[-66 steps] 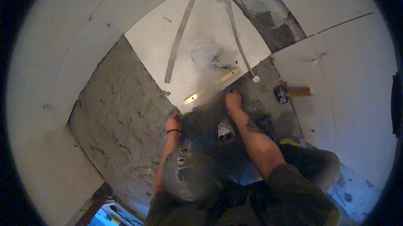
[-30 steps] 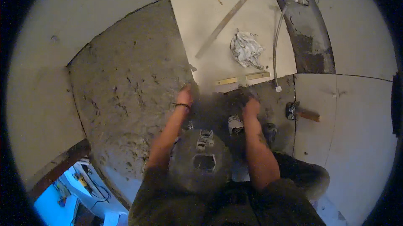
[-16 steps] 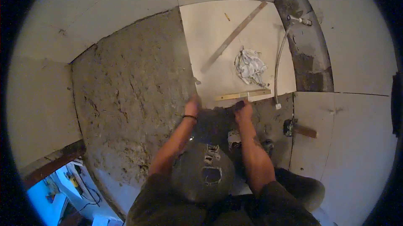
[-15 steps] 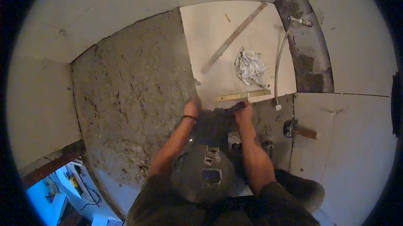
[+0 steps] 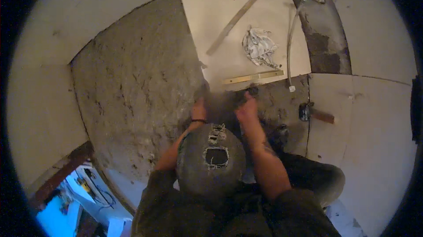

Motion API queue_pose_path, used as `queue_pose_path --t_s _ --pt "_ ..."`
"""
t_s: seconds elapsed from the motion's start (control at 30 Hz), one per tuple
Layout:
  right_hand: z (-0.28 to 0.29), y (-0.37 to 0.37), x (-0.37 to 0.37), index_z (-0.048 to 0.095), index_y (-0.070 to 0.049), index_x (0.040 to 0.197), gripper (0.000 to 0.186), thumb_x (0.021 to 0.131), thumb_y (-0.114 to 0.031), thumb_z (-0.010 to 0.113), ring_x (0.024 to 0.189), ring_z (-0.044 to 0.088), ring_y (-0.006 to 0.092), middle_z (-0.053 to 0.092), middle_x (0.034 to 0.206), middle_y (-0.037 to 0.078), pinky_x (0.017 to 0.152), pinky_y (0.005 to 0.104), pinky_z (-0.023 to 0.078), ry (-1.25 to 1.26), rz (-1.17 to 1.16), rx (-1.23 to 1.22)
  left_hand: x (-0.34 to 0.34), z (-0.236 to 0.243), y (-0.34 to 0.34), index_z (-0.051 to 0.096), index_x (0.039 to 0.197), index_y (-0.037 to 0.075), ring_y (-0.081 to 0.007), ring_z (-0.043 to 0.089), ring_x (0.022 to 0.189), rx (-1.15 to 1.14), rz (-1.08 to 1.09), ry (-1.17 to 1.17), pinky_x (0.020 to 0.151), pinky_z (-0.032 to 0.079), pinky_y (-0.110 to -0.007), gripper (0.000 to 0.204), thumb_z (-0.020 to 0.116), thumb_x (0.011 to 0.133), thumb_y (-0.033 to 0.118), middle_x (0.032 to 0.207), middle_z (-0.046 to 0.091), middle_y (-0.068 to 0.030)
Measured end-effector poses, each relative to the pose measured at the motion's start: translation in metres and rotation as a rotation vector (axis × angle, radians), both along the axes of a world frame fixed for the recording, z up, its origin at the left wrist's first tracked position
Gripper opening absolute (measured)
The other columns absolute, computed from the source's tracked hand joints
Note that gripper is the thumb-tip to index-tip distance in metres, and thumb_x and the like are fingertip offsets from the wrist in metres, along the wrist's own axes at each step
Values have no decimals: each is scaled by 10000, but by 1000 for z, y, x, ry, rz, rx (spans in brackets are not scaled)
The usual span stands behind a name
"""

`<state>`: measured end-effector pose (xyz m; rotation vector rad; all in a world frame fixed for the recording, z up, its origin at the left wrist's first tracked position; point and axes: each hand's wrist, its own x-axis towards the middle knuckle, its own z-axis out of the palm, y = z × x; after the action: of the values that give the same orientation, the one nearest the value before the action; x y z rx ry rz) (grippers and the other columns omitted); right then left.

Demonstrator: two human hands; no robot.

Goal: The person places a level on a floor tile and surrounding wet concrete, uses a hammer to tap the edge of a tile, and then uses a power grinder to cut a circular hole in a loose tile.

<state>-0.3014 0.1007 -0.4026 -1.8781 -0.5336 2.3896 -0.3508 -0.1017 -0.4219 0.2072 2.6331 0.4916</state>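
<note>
Rough grey mortar (image 5: 141, 69) covers the floor, and a large pale tile (image 5: 207, 12) lies at its far side. My left hand (image 5: 199, 110) is low over the mortar near the tile's near left corner. Its fingers are blurred and partly lost against the dark mortar. To the right, my right hand (image 5: 247, 109) has its fingers curled in, close to a dark lump (image 5: 252, 90); what they hold is unclear. Between the hands is a blurred dark patch. A narrow yellowish bar (image 5: 253, 77) lies along the tile's near edge, just beyond my right hand.
On the tile lie a long strip (image 5: 240, 18) and a crumpled white cloth (image 5: 259, 47). A flexible hose (image 5: 289, 50) runs along its right side. A black-headed tool with a wooden handle (image 5: 324, 116) lies right. Rounded torn grey cloth (image 5: 211, 166) bulges between my arms.
The view has tipped, so the tile and its things sit higher in the picture. Both hands have drawn back from the tile's near edge toward me.
</note>
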Motion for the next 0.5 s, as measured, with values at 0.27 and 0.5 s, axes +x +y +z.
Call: queue_pose_path --t_s 0.27,0.5 --pt "-72 -54 3 654 -28 923 240 792 -225 615 772 613 242 658 855 114 735 394 483 -294 1014 952 -18 26 10 568 1084 67 -351 610 789 62 179 -161 695 486 -463 286 574 810 150 890 635 -193" --pt "-92 -17 14 617 5 907 177 765 -62 536 808 608 265 637 886 146 759 409 512 303 833 922 -42 43 19 559 1121 108 -186 635 800 486 532 -405 661 519 -373 318 588 805 124 859 651 -73"
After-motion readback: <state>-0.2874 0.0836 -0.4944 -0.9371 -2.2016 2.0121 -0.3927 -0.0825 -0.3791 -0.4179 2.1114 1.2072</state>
